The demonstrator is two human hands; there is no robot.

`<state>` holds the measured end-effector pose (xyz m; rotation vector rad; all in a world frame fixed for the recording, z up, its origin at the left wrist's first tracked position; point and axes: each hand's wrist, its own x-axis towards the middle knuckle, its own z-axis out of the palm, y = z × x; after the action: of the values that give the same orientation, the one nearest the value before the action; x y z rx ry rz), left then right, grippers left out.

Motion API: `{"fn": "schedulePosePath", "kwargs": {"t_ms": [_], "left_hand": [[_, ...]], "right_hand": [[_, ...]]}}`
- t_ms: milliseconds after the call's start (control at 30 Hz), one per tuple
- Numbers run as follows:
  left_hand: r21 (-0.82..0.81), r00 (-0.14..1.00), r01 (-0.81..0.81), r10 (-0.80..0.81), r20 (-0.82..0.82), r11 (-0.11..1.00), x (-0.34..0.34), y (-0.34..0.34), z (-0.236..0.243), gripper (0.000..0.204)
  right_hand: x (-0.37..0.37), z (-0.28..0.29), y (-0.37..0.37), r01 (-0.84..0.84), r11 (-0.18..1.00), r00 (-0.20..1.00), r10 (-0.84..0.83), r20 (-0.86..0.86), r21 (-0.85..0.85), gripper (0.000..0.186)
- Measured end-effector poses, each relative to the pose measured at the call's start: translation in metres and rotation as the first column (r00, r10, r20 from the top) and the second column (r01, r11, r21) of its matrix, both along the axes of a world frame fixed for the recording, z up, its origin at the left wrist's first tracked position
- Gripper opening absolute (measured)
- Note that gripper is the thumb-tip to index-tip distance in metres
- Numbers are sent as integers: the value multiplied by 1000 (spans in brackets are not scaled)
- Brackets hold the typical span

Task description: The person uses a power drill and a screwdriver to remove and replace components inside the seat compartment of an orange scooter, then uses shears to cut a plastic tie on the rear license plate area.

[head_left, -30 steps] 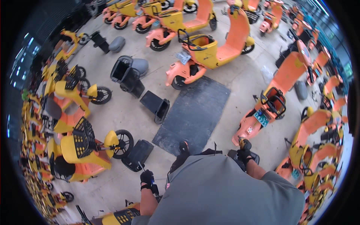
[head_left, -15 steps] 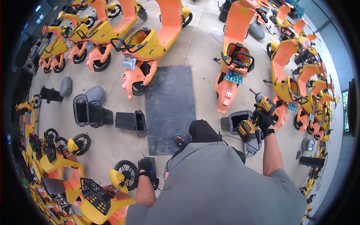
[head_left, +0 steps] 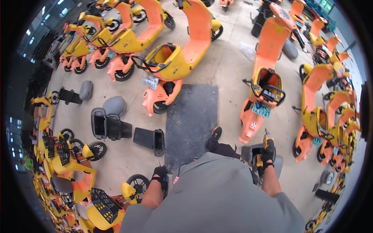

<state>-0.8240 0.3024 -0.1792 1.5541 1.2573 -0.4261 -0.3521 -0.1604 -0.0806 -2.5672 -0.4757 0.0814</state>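
The right hand [head_left: 267, 156], in a black glove, is clenched round a yellow-and-black power drill [head_left: 268, 140]; the drill sits to the right of the person's body, its nose pointing away. The gloved left hand [head_left: 159, 171] is closed about a slim rod [head_left: 158, 161], whose shaft sticks up past the fingers; its lower part is hidden.

A dark open bin [head_left: 245, 152] lies behind the drill, partly covered by it. Just past it stands an orange-and-yellow scooter [head_left: 250, 116], tail toward the person. A spoked wheel [head_left: 138, 183] crowds the left forearm. One dark mat [head_left: 192, 120] is spread ahead, with one black shoe [head_left: 216, 133] at its right edge and a second scooter [head_left: 171, 58] by its far left corner.

Left of the mat lies one black bin [head_left: 149, 141] on its side. Beyond that is more black bin-work [head_left: 112, 126], one or two pieces, it is impossible to tell. Two grey rounded pieces [head_left: 114, 105] lie on the left side and a third beyond the nearer scooter. More scooters pack both sides, too crowded to count.
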Motion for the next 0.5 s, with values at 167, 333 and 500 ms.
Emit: {"fn": "schedulePosePath", "kwargs": {"t_ms": [167, 333, 500], "left_hand": [[313, 926, 371, -322, -197, 874, 84, 37, 46, 42], [295, 972, -114, 168, -166, 949, 232, 58, 147, 52], [380, 986, 46, 19, -165, 924, 277, 83, 125, 55]], "right_hand": [[10, -33, 39, -95, 988, 975, 67, -213, -124, 63], [22, -13, 82, 14, 999, 877, -27, -481, -31, 62], [25, -9, 97, 8, 993, 873, -64, -484, -117, 53]]}}
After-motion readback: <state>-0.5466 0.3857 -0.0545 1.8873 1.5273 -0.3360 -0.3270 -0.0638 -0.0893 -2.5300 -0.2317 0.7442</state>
